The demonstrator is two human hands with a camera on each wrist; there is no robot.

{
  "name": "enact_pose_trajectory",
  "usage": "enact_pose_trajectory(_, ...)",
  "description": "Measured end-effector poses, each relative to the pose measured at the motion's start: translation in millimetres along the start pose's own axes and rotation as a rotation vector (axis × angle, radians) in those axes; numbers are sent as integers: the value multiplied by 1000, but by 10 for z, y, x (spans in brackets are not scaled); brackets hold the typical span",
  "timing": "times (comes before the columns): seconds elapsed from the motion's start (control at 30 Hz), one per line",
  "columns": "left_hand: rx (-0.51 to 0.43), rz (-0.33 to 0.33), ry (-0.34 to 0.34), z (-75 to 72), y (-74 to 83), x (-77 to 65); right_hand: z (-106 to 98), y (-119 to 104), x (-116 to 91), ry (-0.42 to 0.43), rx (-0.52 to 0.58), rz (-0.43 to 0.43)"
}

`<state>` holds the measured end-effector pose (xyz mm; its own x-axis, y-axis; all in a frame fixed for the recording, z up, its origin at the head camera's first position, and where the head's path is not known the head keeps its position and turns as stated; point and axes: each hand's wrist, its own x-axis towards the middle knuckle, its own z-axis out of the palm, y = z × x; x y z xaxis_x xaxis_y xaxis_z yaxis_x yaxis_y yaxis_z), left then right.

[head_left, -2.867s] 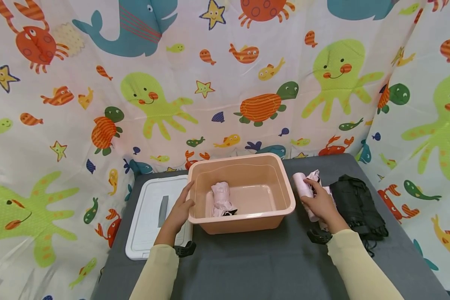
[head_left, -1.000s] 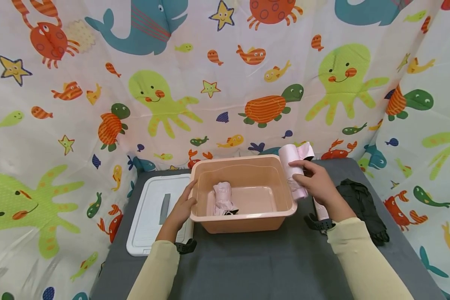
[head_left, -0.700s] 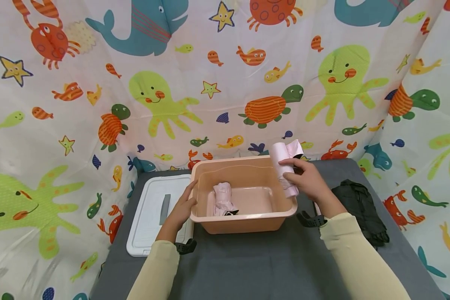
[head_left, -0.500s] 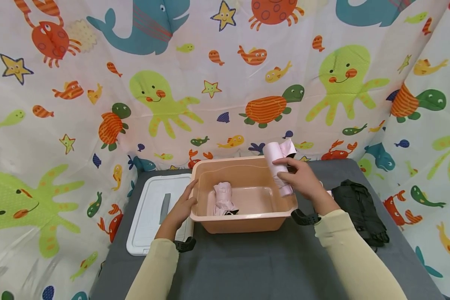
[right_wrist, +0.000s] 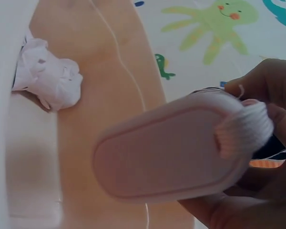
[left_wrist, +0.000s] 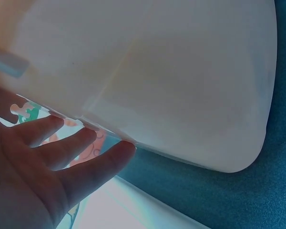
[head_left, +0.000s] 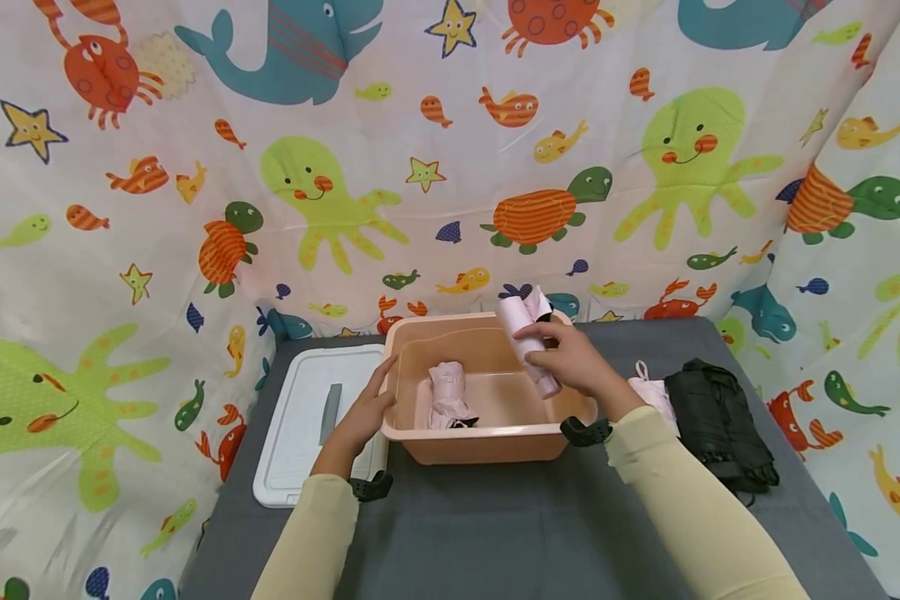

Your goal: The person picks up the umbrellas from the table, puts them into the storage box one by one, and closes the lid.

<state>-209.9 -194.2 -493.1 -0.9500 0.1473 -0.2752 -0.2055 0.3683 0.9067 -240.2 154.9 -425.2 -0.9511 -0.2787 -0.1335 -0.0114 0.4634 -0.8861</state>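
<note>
- The pink case [right_wrist: 162, 152] is pale and smooth, tube-like from above, with a rounded oblong end, a groove inside its edge and a ribbed whitish strap [right_wrist: 245, 129]. Thin pink cloth with a black bit bunches alongside its top.
- It's held tilted over the right half of the tub [head_left: 487, 452]; can't tell if it touches the wall.
- Right hand [head_left: 577, 362] pinches it, thumb one side, fingers the other.
- Left hand [head_left: 362, 418] has its fingers spread and fairly straight, tips against the tub's left rim.
- Count: one tub, one case in hand, one crinkly pink bundle [head_left: 447, 390] lying inside, one lid [head_left: 292, 433], two black wristbands [head_left: 371, 486].
- Off to the right: one puffy, creased black bundle [head_left: 720, 425], plus a pink cloth piece [head_left: 654, 393] with a loop, right beside it.
- Tub's glossy peach plastic, rounded corners; lid's white with a grey handle [head_left: 330, 414].
- Table [head_left: 480, 525] is covered in plain grey cloth.
</note>
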Motion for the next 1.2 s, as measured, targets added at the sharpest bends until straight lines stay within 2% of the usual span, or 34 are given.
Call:
enact_pose_trajectory(0.13,14,10,24,13,-78,58,57,-18,53,-38,-30,0)
enact_pose_trajectory(0.3,21,37,34,19,-73,67,119,-40,128,-53,-67,-12)
enact_pose_trajectory(0.57,23,51,24,11,-64,87,230,-31,249,-81,-190,25)
enact_pose_trajectory(0.73,22,61,19,12,-56,103,272,-51,315,-97,-225,78)
enact_pose_trajectory(0.9,12,43,27,9,-48,87,298,-57,401,-169,-203,119)
enact_pose_trajectory(1.2,15,25,30,12,-59,34,375,20,527,-358,-135,202)
